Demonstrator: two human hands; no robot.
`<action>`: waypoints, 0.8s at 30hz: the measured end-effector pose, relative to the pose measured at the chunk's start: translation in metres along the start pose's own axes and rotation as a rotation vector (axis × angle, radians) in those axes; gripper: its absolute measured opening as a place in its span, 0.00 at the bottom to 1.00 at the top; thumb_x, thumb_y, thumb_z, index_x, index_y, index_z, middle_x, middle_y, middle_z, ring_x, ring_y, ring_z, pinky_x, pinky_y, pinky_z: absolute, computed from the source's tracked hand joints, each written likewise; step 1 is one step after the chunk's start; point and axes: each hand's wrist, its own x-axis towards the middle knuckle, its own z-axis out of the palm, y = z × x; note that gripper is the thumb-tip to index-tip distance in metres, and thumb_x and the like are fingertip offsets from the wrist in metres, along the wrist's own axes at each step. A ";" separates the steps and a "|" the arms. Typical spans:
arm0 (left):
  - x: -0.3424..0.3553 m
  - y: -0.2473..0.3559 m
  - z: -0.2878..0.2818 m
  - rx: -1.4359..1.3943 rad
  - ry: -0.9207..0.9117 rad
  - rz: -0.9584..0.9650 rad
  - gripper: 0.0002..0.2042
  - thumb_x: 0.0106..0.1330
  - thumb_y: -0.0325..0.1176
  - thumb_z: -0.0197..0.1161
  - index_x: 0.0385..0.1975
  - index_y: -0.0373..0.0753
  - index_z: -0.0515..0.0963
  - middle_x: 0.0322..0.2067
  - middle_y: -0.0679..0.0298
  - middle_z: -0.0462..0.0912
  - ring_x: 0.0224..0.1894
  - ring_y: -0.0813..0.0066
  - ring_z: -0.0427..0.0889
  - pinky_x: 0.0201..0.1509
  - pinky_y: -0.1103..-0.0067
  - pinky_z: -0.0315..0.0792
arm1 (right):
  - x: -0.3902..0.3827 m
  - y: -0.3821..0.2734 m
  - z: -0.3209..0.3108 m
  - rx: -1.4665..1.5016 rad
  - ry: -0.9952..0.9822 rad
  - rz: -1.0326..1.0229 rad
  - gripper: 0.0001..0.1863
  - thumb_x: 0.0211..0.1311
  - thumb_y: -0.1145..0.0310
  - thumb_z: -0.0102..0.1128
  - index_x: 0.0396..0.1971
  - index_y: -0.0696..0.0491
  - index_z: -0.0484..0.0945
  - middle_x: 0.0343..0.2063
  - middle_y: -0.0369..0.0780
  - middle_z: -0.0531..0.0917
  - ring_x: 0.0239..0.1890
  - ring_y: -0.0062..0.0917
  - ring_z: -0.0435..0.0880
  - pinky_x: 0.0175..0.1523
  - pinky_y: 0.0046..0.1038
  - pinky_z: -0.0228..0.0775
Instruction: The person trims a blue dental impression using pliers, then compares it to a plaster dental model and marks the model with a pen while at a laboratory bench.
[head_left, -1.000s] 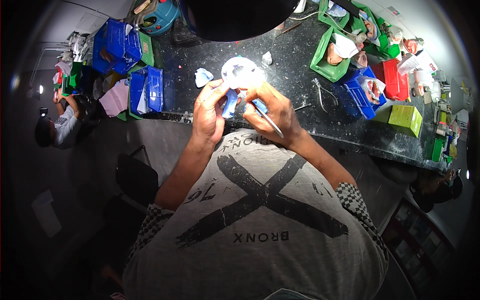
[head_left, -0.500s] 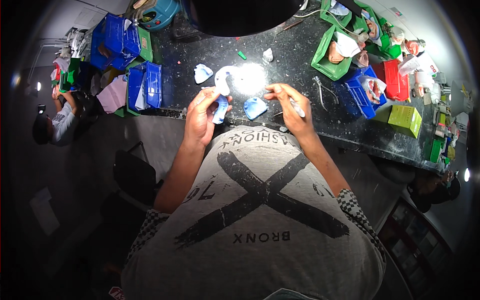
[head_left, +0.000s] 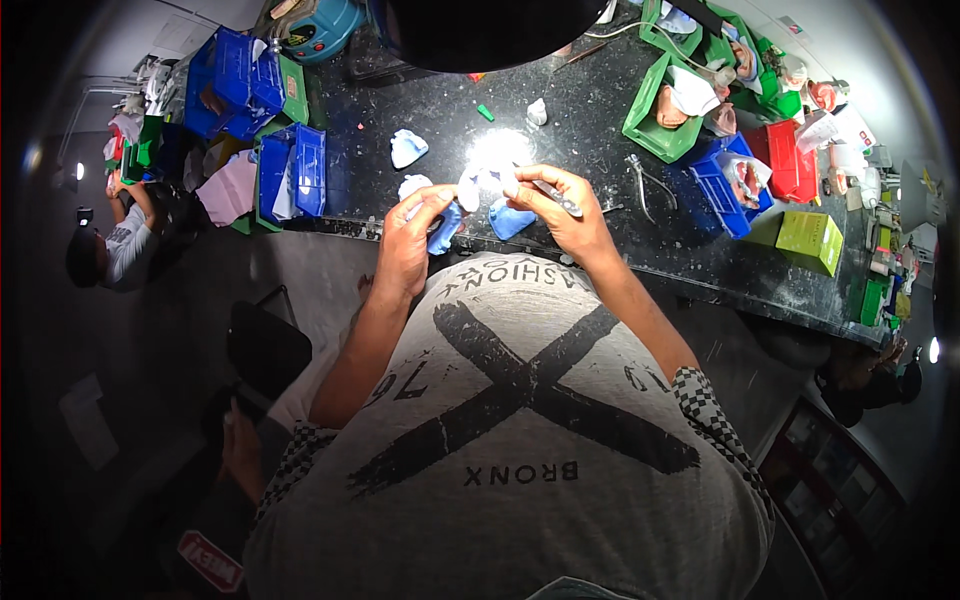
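Note:
Between my two hands, above the table's front edge, is a white horseshoe-shaped dental piece (head_left: 469,192), washed out by the lamp. My left hand (head_left: 408,232) pinches its left side with thumb and forefinger. My right hand (head_left: 572,222) has its fingertips at the right side and also holds a slim, light-coloured tool (head_left: 566,203) across the fingers. Under and beside the left hand lies a blue dental cast (head_left: 444,232) with a paler part (head_left: 413,186). Another blue cast (head_left: 508,219) rests below the piece, and a third blue-white cast (head_left: 408,148) lies farther back.
Pliers (head_left: 648,188) lie right of my hands. Blue bins (head_left: 300,170) stand at left; green (head_left: 655,130), blue (head_left: 715,190) and red bins (head_left: 793,165) and a lime box (head_left: 810,240) at right. A dark lamp head (head_left: 455,35) hangs overhead. Someone's hand (head_left: 240,450) shows at lower left.
The white piece has shifted right and toward me, and my right hand has come left to meet it. Another person's hand has appeared at the lower left.

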 end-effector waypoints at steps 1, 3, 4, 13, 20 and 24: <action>0.001 -0.006 -0.006 -0.018 0.061 -0.025 0.12 0.75 0.34 0.62 0.50 0.33 0.81 0.42 0.58 0.86 0.42 0.73 0.86 0.47 0.75 0.82 | 0.000 0.005 -0.003 -0.056 0.034 0.018 0.15 0.69 0.70 0.68 0.49 0.64 0.81 0.39 0.40 0.87 0.42 0.20 0.87 0.51 0.22 0.78; 0.005 -0.020 -0.020 -0.094 0.111 -0.002 0.13 0.75 0.34 0.60 0.52 0.31 0.78 0.47 0.53 0.85 0.46 0.66 0.86 0.49 0.69 0.85 | 0.004 0.015 -0.011 -0.271 0.150 0.021 0.16 0.68 0.66 0.70 0.48 0.61 0.84 0.36 0.38 0.88 0.39 0.18 0.87 0.48 0.21 0.78; 0.007 -0.026 -0.029 -0.116 0.174 -0.056 0.13 0.75 0.33 0.60 0.52 0.32 0.77 0.48 0.52 0.84 0.47 0.64 0.86 0.50 0.67 0.85 | 0.004 0.020 -0.016 -0.379 0.191 0.025 0.16 0.67 0.65 0.70 0.48 0.61 0.84 0.35 0.38 0.89 0.39 0.19 0.87 0.47 0.22 0.78; 0.019 -0.073 -0.044 0.350 0.122 0.064 0.10 0.72 0.29 0.65 0.49 0.34 0.79 0.38 0.62 0.84 0.38 0.81 0.82 0.42 0.82 0.77 | 0.013 0.055 -0.030 -0.587 0.414 -0.025 0.17 0.67 0.60 0.67 0.45 0.59 0.85 0.28 0.43 0.87 0.29 0.26 0.87 0.37 0.29 0.77; 0.045 -0.065 -0.016 0.839 0.225 0.008 0.14 0.71 0.34 0.67 0.53 0.38 0.82 0.27 0.67 0.80 0.30 0.81 0.77 0.35 0.78 0.72 | 0.019 0.062 -0.037 -1.066 0.394 -0.294 0.16 0.67 0.63 0.67 0.49 0.56 0.83 0.37 0.44 0.85 0.42 0.41 0.85 0.52 0.39 0.76; 0.040 -0.057 -0.014 1.009 0.207 0.158 0.16 0.71 0.34 0.64 0.56 0.38 0.81 0.36 0.57 0.84 0.34 0.69 0.83 0.42 0.73 0.77 | 0.014 0.065 -0.043 -1.071 0.388 -0.307 0.16 0.69 0.66 0.62 0.53 0.55 0.80 0.44 0.46 0.81 0.48 0.43 0.81 0.56 0.42 0.73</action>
